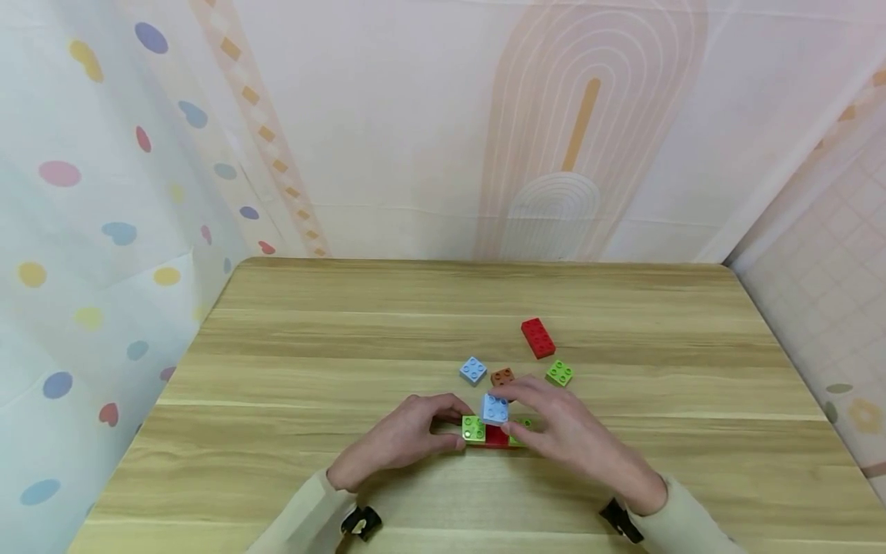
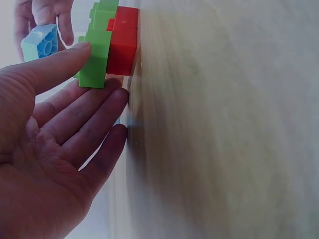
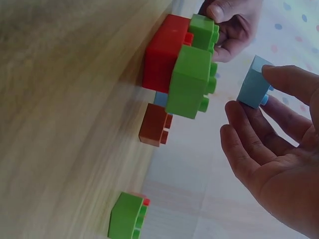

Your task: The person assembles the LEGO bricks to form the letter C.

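A red brick point(image 1: 496, 436) lies on the table with a green brick on each end; bare red shows between them. My left hand point(image 1: 404, 435) pinches the left green brick point(image 1: 474, 428) between thumb and fingers, steadying the stack. Thumb and fingertips of my right hand point(image 1: 567, 423) grip a light blue brick point(image 1: 494, 409). In the right wrist view this blue brick point(image 3: 254, 82) is held apart from the stack, above its studs. The right green brick point(image 3: 188, 82) shows whole there, while my right hand partly covers it in the head view.
Behind the stack lie another light blue brick point(image 1: 474, 371), a brown brick point(image 1: 501, 376) partly behind my right hand, a loose green brick point(image 1: 559, 374) and, farther back, a longer red brick point(image 1: 538, 338). Patterned cloth point(image 1: 388, 131) hangs around the wooden table point(image 1: 311, 338).
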A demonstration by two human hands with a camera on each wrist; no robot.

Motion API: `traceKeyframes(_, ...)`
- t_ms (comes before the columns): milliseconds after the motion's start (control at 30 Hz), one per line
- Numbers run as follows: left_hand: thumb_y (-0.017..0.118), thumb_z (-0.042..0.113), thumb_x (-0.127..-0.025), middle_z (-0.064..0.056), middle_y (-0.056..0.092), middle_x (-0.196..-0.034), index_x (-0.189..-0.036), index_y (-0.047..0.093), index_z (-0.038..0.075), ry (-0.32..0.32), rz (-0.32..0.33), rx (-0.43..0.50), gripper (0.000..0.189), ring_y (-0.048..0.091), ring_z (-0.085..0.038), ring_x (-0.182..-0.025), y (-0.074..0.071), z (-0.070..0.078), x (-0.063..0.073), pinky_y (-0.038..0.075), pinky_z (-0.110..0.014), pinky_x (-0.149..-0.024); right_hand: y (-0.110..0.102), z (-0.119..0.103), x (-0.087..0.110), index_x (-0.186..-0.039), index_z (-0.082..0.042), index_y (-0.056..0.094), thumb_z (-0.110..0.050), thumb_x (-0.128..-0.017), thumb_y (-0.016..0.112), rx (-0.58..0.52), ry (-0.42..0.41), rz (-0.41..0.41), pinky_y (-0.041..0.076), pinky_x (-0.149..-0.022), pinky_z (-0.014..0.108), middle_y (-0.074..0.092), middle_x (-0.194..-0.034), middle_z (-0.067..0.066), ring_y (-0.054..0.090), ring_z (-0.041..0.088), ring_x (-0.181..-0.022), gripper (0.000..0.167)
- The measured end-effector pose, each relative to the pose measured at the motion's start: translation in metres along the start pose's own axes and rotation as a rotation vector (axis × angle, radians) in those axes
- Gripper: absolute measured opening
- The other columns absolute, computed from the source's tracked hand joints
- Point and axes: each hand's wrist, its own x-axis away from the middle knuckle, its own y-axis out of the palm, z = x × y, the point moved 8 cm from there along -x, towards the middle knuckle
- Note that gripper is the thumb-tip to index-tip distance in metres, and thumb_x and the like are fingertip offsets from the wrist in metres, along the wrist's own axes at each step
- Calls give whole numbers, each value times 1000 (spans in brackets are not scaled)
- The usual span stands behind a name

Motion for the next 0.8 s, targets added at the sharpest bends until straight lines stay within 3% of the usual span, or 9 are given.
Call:
traceKeyframes(467,78,16,-94,-5,74,-119,-122,68,8,25,11,9,31,70,-18,-111,0,1,1,55,-33,-99,17,-3,-6,-133,-14,70,-16,-98,74,-13,-19,-87,56,-98,41,68,-132,-1,64,17,-119,35)
traceKeyframes(800,77,19,-95,-7,74,-122,-126,67,6,24,15,9,35,69,-19,-113,-1,1,2,55,-36,-100,22,-2,-10,-132,-13,69,-17,-97,75,17,24,-136,54,-101,47,69,-131,-1,64,20,-123,35)
